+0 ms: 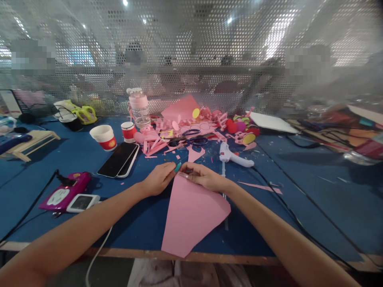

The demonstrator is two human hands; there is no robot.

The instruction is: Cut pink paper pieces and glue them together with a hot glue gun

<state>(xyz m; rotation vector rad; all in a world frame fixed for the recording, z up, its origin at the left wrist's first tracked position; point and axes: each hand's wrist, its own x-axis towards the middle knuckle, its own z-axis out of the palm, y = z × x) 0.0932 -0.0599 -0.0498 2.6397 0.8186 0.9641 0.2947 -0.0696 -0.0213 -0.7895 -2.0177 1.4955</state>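
On blue felt table (89,159), hands (182,175) pinching smooth pink paper cone (191,211)

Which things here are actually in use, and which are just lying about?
In use: pink paper sheet, pinned at its tip by the right hand; small teal tool, pinched by the left hand.

Lying about: glue gun, scissors, phones, paper cups, pink scraps.
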